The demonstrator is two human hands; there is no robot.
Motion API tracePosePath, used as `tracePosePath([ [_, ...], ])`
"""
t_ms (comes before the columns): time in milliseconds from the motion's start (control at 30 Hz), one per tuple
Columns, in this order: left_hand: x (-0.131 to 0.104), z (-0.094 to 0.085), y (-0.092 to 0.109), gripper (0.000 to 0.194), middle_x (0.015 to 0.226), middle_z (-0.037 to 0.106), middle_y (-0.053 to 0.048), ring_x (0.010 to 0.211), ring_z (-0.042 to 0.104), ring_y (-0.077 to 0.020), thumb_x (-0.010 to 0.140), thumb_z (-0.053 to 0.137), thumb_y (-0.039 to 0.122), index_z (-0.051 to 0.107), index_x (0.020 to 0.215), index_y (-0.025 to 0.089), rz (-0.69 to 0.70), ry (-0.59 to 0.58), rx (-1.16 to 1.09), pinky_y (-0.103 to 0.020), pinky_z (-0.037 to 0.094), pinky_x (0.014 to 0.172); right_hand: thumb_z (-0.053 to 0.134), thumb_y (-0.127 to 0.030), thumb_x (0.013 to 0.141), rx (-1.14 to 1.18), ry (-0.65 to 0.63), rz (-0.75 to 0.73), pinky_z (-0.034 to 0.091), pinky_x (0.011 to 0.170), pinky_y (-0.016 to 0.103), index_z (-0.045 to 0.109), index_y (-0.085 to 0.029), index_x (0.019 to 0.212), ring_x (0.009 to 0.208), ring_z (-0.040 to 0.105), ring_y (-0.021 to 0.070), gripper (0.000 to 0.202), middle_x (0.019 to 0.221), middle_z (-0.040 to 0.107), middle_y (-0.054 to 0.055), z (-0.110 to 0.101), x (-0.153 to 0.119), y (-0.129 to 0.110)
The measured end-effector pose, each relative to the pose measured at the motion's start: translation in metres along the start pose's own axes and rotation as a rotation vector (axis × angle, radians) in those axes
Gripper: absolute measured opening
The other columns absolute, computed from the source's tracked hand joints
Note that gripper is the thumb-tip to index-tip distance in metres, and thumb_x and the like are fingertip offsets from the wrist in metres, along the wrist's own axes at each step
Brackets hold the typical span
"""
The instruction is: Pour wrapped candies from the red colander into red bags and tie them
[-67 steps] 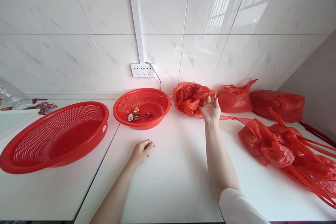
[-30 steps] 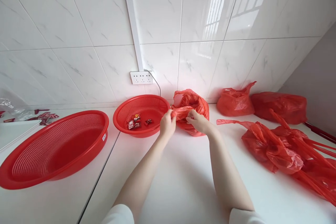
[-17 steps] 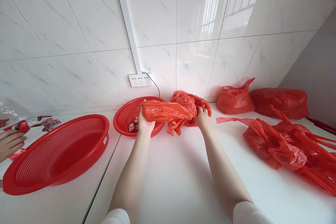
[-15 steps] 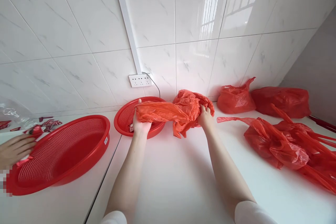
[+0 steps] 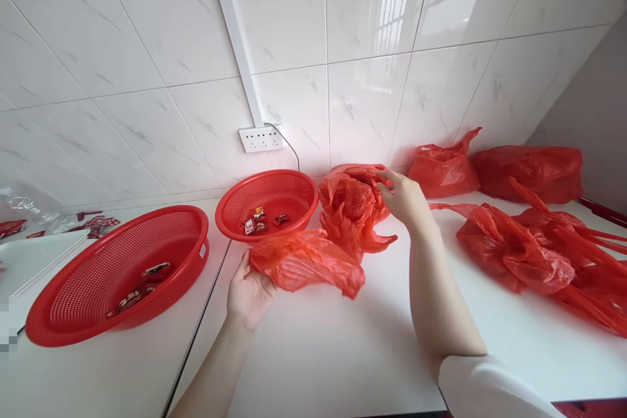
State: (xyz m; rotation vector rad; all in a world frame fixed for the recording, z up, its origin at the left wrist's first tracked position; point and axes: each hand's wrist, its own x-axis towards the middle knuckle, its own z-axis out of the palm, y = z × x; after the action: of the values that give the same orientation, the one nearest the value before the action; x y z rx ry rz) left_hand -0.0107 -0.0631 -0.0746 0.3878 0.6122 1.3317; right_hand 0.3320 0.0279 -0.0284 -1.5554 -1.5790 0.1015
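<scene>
My left hand (image 5: 252, 290), palm turned up, holds one end of a thin red plastic bag (image 5: 308, 262), its fingers partly hidden beneath the film. The rest of this bag spreads to the right over the white table. Beyond it sits a crumpled bundle of red plastic bags (image 5: 353, 199). At the bundle's right edge is my right hand (image 5: 401, 194), thumb and forefinger apart, the fingertips touching or very near the plastic. Just behind the held bag stands a small round red basket (image 5: 226, 214) with several small wrapped snack packets (image 5: 255, 223) in it.
To the left stands a larger red basket (image 5: 78, 281) with several packets inside. A white tray (image 5: 49, 255), scattered red packets and a clear plastic bottle (image 5: 29, 208) lie farther left. Several red plastic bags (image 5: 514, 251) lie right. A power strip (image 5: 261, 138) hangs on the tiled wall.
The held bag has come off the bundle and moved towards me, uncovering the small basket's packets. My right hand's grip on the bundle has loosened. Packets now lie in the larger basket; another person's hand has left.
</scene>
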Motion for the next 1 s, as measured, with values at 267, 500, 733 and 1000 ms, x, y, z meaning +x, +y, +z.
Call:
tracePosePath([
  [267,-0.027,-0.033,-0.030,0.017,0.112,0.069,-0.002,0.104,0.064,-0.0205,0.085,0.056,0.032,0.066,0.098,0.028,0.022,0.198,0.160,-0.037,0.054,0.085,0.057,-0.030,0.087,0.206,-0.782,-0.549,0.047,0.095,0.037,0.064,-0.026,0.116,0.110,0.060,0.0222,0.030,0.124,0.062,0.006,0.035,-0.066,-0.051],
  [500,-0.038,-0.051,-0.035,0.057,0.131,0.053,-0.011,0.118,0.054,-0.0261,0.077,0.067,0.040,0.048,0.130,0.026,0.317,0.500,0.919,-0.039,0.049,0.091,0.054,-0.039,0.089,-0.363,-0.671,-0.311,0.023,0.106,0.064,0.047,-0.027,0.138,0.140,0.024,0.0393,0.051,0.154,0.026,0.013,0.103,-0.112,0.023],
  [733,-0.064,-0.015,-0.036,0.029,0.120,0.061,-0.007,0.117,0.053,-0.0255,0.087,0.053,0.033,0.060,0.115,0.027,0.629,0.090,1.533,-0.042,0.042,0.101,0.043,-0.026,0.095,-0.368,-0.622,-0.308,0.017,0.114,0.052,0.042,-0.024,0.141,0.141,0.026,0.0270,0.047,0.154,0.028,0.008,0.081,-0.060,0.045],
  [1000,-0.075,-0.026,-0.073,0.066,0.146,0.039,-0.010,0.134,0.037,-0.0346,0.078,0.064,0.040,0.041,0.140,0.031,0.535,-0.075,1.933,-0.054,0.035,0.105,0.059,-0.048,0.083,0.119,-0.808,-0.521,0.045,0.095,0.038,0.046,-0.023,0.134,0.113,0.058,0.0255,0.058,0.132,0.056,0.011,0.022,-0.154,-0.048],
])
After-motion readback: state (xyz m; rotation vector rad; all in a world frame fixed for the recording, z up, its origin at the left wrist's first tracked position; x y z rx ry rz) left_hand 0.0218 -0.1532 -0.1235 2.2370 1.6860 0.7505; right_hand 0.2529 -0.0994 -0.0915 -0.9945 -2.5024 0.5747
